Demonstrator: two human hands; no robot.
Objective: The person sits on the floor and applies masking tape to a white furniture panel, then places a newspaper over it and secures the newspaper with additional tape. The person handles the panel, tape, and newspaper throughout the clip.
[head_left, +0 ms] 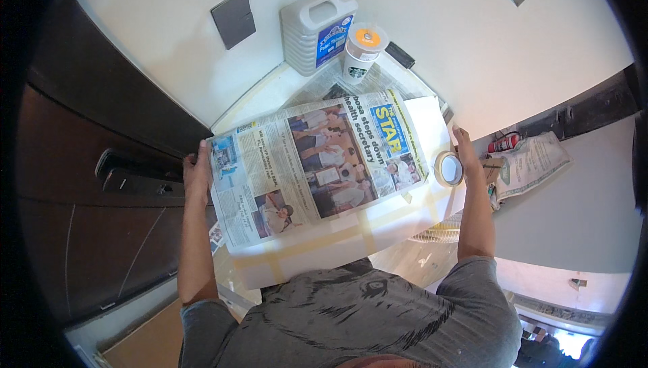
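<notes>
A folded newspaper (314, 165) lies on a white board or covered surface (324, 259) with strips of yellowish masking tape on it. My left hand (196, 170) is at the left edge of the newspaper, thumb up along its corner; whether it grips the paper or the board beneath cannot be told. At the right edge of the white surface is my right hand (464, 150), beside a roll of masking tape (449, 168) that lies flat. How firmly this hand holds the edge does not show. More newspaper sheets (324, 82) lie behind, under a paper cup (358, 66).
A paint thinner jug (316, 34) with a red cap stands in the back corner. A black block (400, 54) lies near the right wall. At left is a dark door with a handle (136, 178). A sack (531, 163) and a red cylinder (503, 143) are at right.
</notes>
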